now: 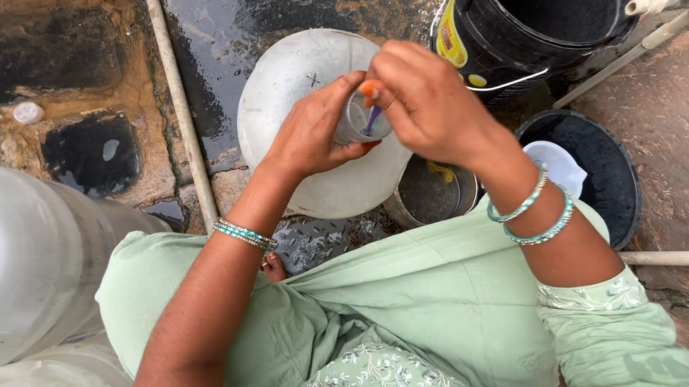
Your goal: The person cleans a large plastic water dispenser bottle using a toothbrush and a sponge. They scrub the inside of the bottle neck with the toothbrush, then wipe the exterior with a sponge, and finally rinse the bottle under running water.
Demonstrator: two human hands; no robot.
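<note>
A pale water jar [29, 252] lies at far left; beside it the left hand [309, 132] wraps its fingers around the neck of a big translucent jug [290, 85] standing on wet stone [223, 33]. The right hand [426, 101] pinches a thin brush [372, 120] poked into the neck. The wet jug could slip, I judge, and knock the steel pot [428, 196] or black bucket [541, 14].

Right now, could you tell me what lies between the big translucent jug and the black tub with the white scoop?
In the head view, a small steel pot sits between the translucent jug and the black tub.
</note>
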